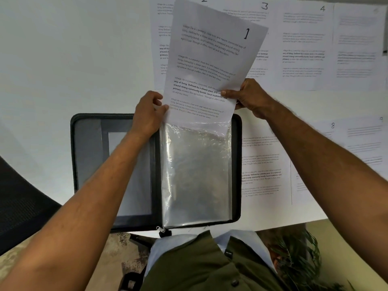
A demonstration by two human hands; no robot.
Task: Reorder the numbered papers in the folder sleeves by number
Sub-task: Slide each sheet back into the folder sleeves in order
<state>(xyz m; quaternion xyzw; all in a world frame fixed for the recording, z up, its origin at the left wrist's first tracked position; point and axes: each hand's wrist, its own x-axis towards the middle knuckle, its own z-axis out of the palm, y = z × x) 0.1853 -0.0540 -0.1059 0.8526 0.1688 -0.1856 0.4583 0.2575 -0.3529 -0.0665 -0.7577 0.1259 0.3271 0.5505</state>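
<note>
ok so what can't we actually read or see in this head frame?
All in the head view:
- Sheet 2: mostly hidden behind sheet 1; its number is clipped by the top edge.
- Rightmost top sheet: blurred, no number readable.
- Sheet 9: cut off by the right edge.
- Sheet right of the folder: number hidden by the right hand and forearm.
- Sleeve: glare hides any contents.

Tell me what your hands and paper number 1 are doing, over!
Left hand pinches paper 1 at its left edge; right hand grips its right edge. Bottom edge at clear sleeve mouth in open folder. Nothing blocking.
</note>
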